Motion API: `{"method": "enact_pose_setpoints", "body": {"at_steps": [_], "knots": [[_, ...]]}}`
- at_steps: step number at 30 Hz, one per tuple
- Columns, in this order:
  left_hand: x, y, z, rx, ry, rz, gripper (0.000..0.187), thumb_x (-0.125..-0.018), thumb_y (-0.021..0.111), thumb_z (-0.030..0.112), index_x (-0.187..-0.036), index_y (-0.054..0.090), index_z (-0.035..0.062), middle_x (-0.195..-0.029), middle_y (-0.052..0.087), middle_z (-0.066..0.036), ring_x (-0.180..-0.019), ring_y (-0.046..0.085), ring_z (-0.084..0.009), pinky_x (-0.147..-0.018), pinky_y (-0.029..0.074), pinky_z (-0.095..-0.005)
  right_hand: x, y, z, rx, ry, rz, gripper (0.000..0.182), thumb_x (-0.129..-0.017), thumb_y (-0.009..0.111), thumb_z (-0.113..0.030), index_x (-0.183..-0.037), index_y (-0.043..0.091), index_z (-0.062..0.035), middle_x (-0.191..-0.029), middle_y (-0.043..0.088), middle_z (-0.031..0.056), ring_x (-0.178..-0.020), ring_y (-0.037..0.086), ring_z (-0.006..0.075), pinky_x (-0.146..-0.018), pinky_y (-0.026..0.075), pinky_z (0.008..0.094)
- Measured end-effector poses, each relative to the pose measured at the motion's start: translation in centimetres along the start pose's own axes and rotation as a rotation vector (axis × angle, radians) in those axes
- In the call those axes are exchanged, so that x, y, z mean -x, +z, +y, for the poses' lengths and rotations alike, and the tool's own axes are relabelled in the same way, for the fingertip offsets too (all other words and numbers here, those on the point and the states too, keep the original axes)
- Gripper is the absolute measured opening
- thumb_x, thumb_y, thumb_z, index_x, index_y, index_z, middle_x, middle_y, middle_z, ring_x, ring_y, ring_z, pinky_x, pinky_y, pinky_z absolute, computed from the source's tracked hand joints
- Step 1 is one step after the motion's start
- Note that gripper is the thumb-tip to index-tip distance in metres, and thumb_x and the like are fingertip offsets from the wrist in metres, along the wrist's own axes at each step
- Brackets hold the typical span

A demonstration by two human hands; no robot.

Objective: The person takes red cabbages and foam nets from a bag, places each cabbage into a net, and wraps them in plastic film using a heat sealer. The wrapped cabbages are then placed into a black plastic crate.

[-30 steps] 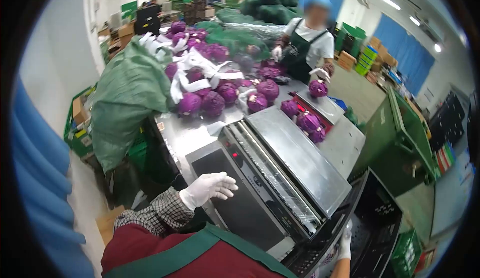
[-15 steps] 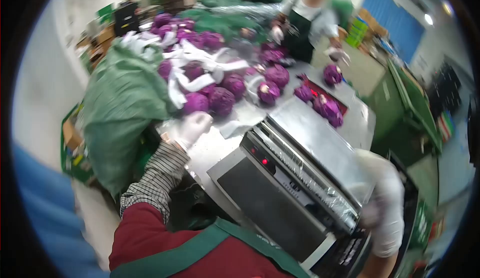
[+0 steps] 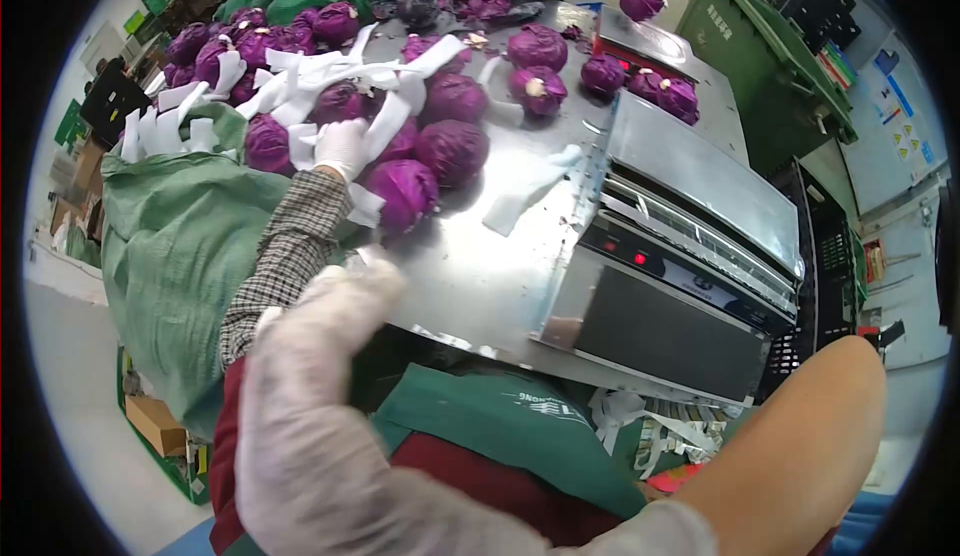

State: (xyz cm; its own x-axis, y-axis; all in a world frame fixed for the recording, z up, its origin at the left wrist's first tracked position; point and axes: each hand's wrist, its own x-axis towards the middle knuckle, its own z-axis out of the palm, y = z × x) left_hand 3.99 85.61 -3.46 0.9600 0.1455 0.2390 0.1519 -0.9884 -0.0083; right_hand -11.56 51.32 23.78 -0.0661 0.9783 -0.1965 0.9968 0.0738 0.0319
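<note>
My left hand [image 3: 342,149], in a white glove, reaches among the white foam strips [image 3: 388,124] lying over the red cabbages [image 3: 402,196]. Its fingers are curled; what they hold, if anything, is hidden. My right hand [image 3: 362,284], gloved and blurred by motion, crosses in front of me below the left forearm, near the table's front edge. Its fingers are too smeared to read. A larger red cabbage [image 3: 451,154] sits right of my left hand. One loose foam strip [image 3: 518,204] lies flat on the metal table [image 3: 465,281].
A wrapping machine [image 3: 680,301] with red lights stands at the table's right. Behind it, a scale [image 3: 650,41] has cabbages beside its display. A green sack [image 3: 185,246] bulges at left. A green bin [image 3: 750,56] stands far right. Another person's hand is by a cabbage [image 3: 640,1].
My view has swung rightward and down. My left hand has moved deeper into the foam strips. My right arm has left the wrapping machine's right side and now crosses to the left.
</note>
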Motion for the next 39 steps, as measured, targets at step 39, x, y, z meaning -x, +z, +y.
{"method": "enact_pose_setpoints", "body": {"at_steps": [39], "knots": [[12.0, -2.0, 15.4, 2.432, -0.456, -0.292, 0.02, -0.087, 0.055, 0.009, -0.102, 0.059, -0.0024, -0.095, 0.062, -0.008, -0.084, 0.06, -0.0136, -0.075, 0.049, -0.0251, -8.5, 21.3, 9.5, -1.115, 0.884, 1.175, 0.018, -0.09, 0.05, -0.014, -0.101, 0.055, -0.0009, -0.09, 0.057, 0.0058, -0.084, 0.052, 0.0102, -0.072, 0.043, 0.0237]]}}
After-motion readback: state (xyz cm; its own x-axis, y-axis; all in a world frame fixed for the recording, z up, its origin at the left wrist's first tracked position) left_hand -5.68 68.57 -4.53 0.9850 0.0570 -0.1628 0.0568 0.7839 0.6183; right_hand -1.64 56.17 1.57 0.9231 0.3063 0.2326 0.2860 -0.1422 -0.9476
